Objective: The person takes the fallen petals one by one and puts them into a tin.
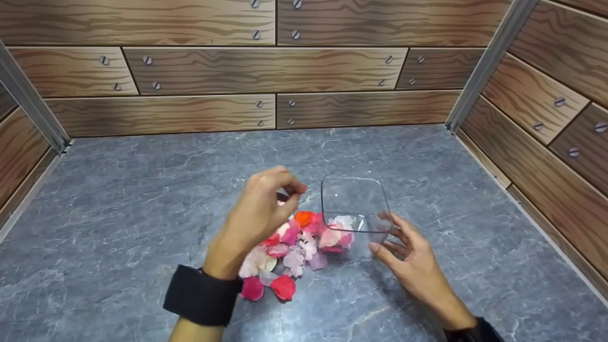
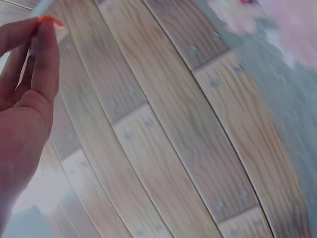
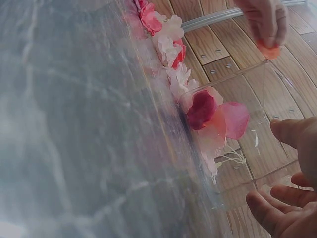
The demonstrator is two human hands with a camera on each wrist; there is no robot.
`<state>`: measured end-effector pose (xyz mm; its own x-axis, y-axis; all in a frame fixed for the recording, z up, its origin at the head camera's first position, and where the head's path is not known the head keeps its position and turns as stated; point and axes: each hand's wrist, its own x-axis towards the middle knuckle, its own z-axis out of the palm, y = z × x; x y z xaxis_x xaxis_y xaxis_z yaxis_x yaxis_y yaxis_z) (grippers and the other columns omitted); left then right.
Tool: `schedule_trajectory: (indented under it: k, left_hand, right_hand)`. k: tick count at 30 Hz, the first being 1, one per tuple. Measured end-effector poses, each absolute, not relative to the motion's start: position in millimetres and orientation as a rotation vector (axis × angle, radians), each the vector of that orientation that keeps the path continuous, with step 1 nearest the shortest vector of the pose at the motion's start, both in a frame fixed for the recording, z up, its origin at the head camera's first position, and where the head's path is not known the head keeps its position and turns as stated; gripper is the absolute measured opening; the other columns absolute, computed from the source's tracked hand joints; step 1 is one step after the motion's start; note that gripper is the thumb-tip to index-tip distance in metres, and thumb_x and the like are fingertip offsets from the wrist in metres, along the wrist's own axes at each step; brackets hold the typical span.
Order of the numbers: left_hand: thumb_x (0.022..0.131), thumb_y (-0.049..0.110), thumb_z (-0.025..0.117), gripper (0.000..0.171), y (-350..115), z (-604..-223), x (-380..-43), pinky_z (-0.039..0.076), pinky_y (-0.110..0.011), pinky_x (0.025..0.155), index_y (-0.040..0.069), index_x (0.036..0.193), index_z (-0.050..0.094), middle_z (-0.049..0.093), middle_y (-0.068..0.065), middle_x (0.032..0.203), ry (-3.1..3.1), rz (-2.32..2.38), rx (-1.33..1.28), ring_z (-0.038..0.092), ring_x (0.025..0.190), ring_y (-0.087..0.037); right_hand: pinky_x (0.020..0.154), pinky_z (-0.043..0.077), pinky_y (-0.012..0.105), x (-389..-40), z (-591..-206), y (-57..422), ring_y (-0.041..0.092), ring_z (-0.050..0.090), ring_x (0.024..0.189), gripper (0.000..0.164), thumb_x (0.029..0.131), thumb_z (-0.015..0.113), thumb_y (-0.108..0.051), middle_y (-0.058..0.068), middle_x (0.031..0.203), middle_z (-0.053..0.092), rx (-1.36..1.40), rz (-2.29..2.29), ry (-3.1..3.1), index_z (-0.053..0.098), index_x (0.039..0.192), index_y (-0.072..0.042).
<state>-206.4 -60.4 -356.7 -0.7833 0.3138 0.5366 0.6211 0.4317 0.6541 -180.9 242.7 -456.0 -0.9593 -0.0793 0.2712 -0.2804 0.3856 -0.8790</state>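
Note:
My left hand (image 1: 263, 202) is raised just left of the clear square container (image 1: 357, 202) and pinches a small orange petal (image 2: 51, 21) between thumb and fingertips. In the right wrist view that orange petal (image 3: 269, 51) hangs beyond the container's rim. My right hand (image 1: 413, 266) holds the container at its right side, thumb on the near side and fingers curved behind. Pink, white and magenta petals (image 3: 213, 119) lie inside the container. A loose pile of petals and small blossoms (image 1: 294, 256) spreads on the tabletop below my left hand, partly hidden by it.
The grey marbled tabletop (image 1: 142, 199) is bounded by a wood-patterned back wall (image 1: 266, 71) and a similar side wall (image 1: 546, 109) at the right. Metal corner posts (image 1: 479, 71) stand where the walls meet.

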Motion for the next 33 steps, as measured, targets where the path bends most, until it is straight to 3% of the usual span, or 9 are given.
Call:
schedule_trajectory:
  k: [18, 33]
  left_hand:
    - [0.088, -0.011, 0.065, 0.016, -5, -384, -202, 0.057, -0.015, 0.074, -0.001, 0.095, 0.076, 0.071, -0.008, 0.093, -2.301, -1.164, -0.996, 0.068, 0.082, -0.016]
    - [0.088, -0.004, 0.070, 0.012, -8, -386, -204, 0.061, -0.026, 0.081, -0.001, 0.100, 0.074, 0.069, -0.010, 0.097, -2.367, -1.130, -1.075, 0.070, 0.089, -0.022]
  right_hand:
    - [0.100, 0.057, 0.023, -178, -453, 240, 0.010, 0.063, 0.126, 0.071, 0.088, 0.081, -0.010, 0.012, 0.152, 0.054, 0.324, 1.630, -2.433, 0.048, 0.151, -0.008]
    - [0.101, 0.057, 0.027, -181, -455, 242, 0.016, 0.063, 0.128, 0.073, 0.088, 0.081, -0.011, 0.013, 0.153, 0.053, 0.323, 1.625, -2.458, 0.046, 0.152, -0.007]
